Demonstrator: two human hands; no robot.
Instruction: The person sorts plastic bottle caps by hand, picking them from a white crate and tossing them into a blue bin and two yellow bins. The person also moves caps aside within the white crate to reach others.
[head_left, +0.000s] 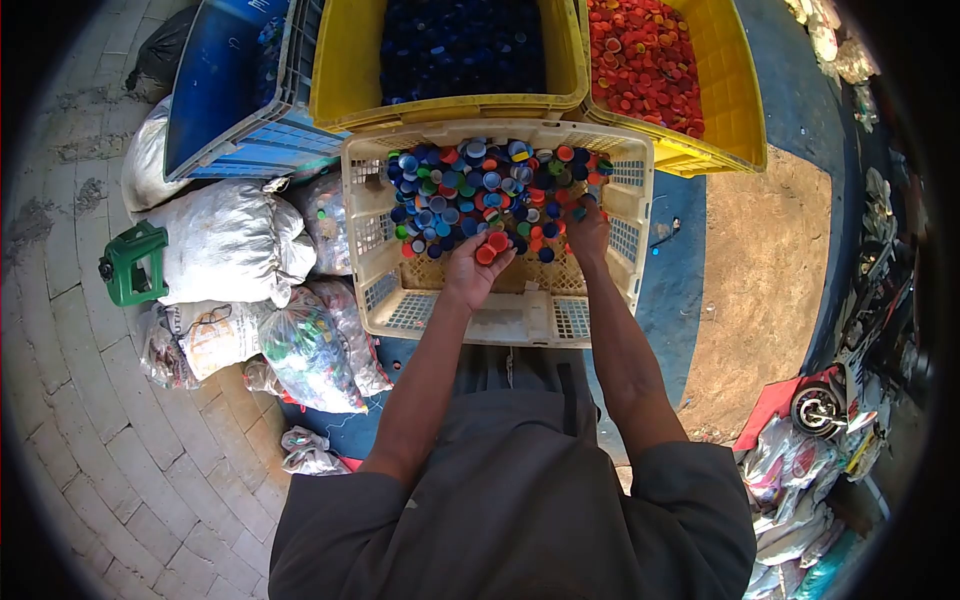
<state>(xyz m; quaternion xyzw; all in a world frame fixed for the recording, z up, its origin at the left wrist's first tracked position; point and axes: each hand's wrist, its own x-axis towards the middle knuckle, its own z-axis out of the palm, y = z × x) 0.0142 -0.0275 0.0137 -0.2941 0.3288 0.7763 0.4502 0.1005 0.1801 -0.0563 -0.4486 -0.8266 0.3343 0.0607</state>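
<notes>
A cream plastic crate (pixel 520 318) with latticed sides stands in front of my body. Mixed bottle caps (pixel 450 195) in blue, red, green and white are heaped toward its far side. My left hand (pixel 475 275) is turned palm up over the near edge of the heap, its fingers curled round a few red bottle caps (pixel 492 246). At the heap's right side, my right hand (pixel 588 232) reaches down with fingers bent together among the caps. What it grips is partly hidden by the hand.
Behind the crate stand a yellow bin (pixel 450 108) of dark blue caps and another yellow bin (pixel 740 100) of red caps. A blue crate (pixel 215 80) is at the far left. Stuffed sacks (pixel 220 240) and a green jerrycan (pixel 135 265) lie left; bagged material (pixel 800 470) lies right.
</notes>
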